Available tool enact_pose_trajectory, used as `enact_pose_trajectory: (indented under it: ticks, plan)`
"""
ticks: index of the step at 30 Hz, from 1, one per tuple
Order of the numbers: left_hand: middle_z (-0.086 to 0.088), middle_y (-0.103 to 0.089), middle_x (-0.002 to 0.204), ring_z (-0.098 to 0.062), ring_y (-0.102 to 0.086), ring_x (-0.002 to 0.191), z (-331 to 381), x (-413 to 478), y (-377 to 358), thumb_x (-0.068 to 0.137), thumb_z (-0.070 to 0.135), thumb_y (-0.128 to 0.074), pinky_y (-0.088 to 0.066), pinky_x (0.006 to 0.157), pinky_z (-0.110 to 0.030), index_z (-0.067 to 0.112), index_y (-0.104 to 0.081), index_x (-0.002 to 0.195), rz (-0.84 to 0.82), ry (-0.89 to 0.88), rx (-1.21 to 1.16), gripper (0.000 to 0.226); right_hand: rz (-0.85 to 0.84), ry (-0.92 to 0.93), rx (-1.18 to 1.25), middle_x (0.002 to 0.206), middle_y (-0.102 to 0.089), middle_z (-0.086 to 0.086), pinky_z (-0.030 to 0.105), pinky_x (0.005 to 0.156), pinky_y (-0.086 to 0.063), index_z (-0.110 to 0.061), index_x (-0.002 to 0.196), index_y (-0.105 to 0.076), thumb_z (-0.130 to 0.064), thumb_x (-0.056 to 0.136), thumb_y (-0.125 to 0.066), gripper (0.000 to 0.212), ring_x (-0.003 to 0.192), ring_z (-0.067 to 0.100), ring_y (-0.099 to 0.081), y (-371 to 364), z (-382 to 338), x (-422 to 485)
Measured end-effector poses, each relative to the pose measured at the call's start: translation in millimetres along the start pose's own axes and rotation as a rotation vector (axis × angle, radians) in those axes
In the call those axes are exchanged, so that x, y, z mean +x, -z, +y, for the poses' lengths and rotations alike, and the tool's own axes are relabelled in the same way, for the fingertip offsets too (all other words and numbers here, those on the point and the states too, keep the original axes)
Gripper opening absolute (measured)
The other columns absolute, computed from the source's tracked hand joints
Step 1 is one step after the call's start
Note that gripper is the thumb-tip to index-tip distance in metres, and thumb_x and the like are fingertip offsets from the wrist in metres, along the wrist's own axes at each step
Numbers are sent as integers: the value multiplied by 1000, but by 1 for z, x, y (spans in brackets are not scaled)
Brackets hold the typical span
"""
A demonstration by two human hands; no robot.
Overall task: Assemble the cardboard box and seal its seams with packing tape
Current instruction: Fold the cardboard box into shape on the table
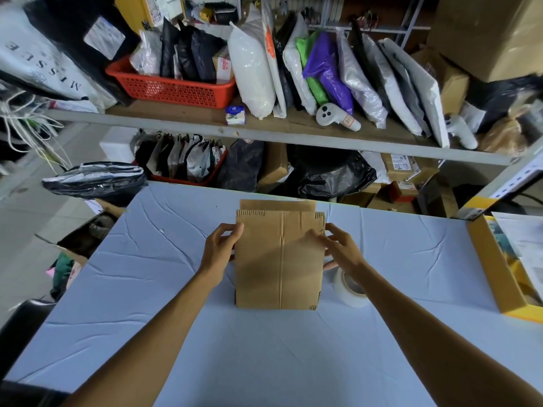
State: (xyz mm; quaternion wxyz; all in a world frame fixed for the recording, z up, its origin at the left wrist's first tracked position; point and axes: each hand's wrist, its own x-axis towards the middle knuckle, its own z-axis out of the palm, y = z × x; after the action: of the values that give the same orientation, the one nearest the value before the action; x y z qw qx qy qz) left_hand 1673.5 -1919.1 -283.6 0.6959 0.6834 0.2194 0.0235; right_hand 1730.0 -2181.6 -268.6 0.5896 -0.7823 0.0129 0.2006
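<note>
On the table, fingertips first: both sets of fingers sit on the upper side edges of the cardboard box [277, 259].
Left fingers: curled, thumb on the face nearest me and the rest wrapped behind the left edge, so I'd call it a pinch on the cardboard.
Right fingers: loosely spread, tips touching the top right corner where the ragged flap edge is; one finger pokes out lower down behind the right edge.
Left hand [220, 251]: pressed flat against the left side of the box.
Right hand [342, 249]: just beside the right side, wrist angled in from my right.
Box: still folded flat from what I can see, standing on its lower edge and tilted, a center crease running top to bottom, a second flap peeking up behind the top.
Tape roll [351, 284]: clear-ish, lying on the table just right of the box, partly under my right forearm.
Table [264, 353]: covered in a wrinkly pale blue sheet.
Yellow-edged tray [496, 268]: far right edge of the table.
Shelf [264, 133]: behind the table, crammed with bagged parcels and a red basket [173, 88].
</note>
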Motion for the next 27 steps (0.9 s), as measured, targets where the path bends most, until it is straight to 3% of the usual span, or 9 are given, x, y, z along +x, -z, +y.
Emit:
enact_pose_trajectory:
  ticks: [3,6,10,12,14,18,22,24,27]
  plan:
    - [-8,-69,91,-25,-66,85,-1,0,-3,86,39,-65,-51,60,-26,17,-63,88,10,-14,-11,22,20,-9,51,104,-66,10,32,51,-57,-21,114,-61,-39,94,-56,28,86,23,-68,1,-3,-1]
    - [-8,-68,96,-23,-63,91,-1,2,-4,86,32,-68,-53,71,-31,15,-66,88,38,-66,4,17,56,6,59,105,-63,15,40,63,-60,-16,110,-62,-30,94,-58,21,87,28,-66,2,-6,1]
    - [1,-69,92,-12,-62,89,3,4,-5,87,24,-68,-50,69,-21,17,-67,89,41,-147,44,7,103,52,82,103,-62,13,38,64,-55,-22,103,-64,-22,90,-65,13,84,26,-63,2,-7,1]
    - [6,-68,90,-9,-61,87,5,5,-4,87,20,-67,-49,66,-15,20,-67,88,24,-166,60,1,107,64,93,104,-62,12,38,64,-55,-28,108,-63,-17,88,-68,23,89,28,-63,4,-5,-1]
    - [6,-68,93,-10,-61,89,3,5,-3,87,18,-66,-49,67,-15,21,-67,91,23,-165,79,5,83,55,103,108,-62,14,42,69,-58,-29,123,-59,-16,85,-71,41,95,30,-64,5,-3,-2]
    - [5,-66,99,-13,-61,94,-3,3,3,89,18,-65,-51,73,-19,19,-64,100,12,-156,116,11,75,36,47,113,-59,16,36,66,-58,-30,142,-41,-8,83,-72,71,99,30,-62,2,-3,-3]
    - [0,-62,105,-20,-58,102,1,2,0,90,14,-63,-49,79,-22,17,-59,107,-19,-83,112,18,59,-5,0,117,-58,19,45,69,-59,-32,145,-36,3,82,-68,79,103,35,-60,4,-8,0]
    - [-2,-60,107,-21,-58,102,2,1,0,88,13,-64,-48,83,-27,22,-53,119,-36,-47,102,34,39,-22,-32,117,-58,20,49,73,-59,-36,145,-36,8,81,-66,83,102,36,-61,6,-10,-1]
    - [-7,-60,98,-21,-60,93,4,0,4,87,11,-65,-48,83,-30,38,-38,135,-73,-33,81,61,-11,-8,-89,115,-57,17,44,68,-60,-43,145,-32,11,81,-64,90,96,33,-63,7,-12,-5]
